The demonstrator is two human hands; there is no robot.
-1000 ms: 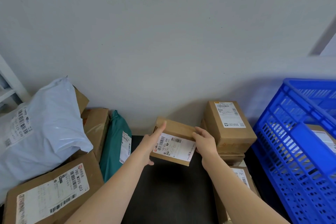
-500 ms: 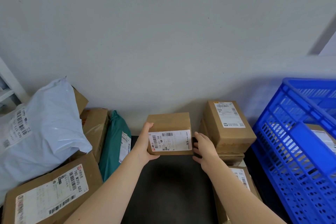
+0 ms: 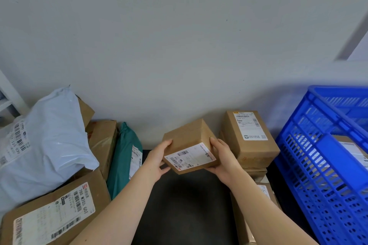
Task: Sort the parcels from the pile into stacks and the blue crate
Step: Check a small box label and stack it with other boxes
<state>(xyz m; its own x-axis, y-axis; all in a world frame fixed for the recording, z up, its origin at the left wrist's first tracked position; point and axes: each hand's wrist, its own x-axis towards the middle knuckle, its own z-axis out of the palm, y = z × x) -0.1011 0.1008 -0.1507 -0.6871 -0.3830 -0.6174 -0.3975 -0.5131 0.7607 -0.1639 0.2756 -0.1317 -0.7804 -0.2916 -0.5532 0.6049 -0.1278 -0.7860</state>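
A small brown cardboard parcel [image 3: 189,141] with a white label on its near face is held above the dark table [image 3: 189,205], tilted with one corner up. My left hand [image 3: 159,157] grips its left side and my right hand [image 3: 223,157] grips its right side. To the right stands a stack of brown boxes [image 3: 251,139] with a labelled box on top. The blue crate [image 3: 322,165] is at the far right with a parcel inside. The pile on the left holds a white poly bag [image 3: 45,139], a green bag [image 3: 125,157] and brown boxes [image 3: 55,213].
A grey wall [image 3: 179,45] closes off the back of the table. A white shelf frame [image 3: 10,97] shows at the far left edge. Another labelled box [image 3: 264,193] lies low beside the stack, under my right forearm.
The small parcel has been turned in both hands, from lying square with its label facing me to tilted with a corner raised, and it has shifted slightly right toward the stack.
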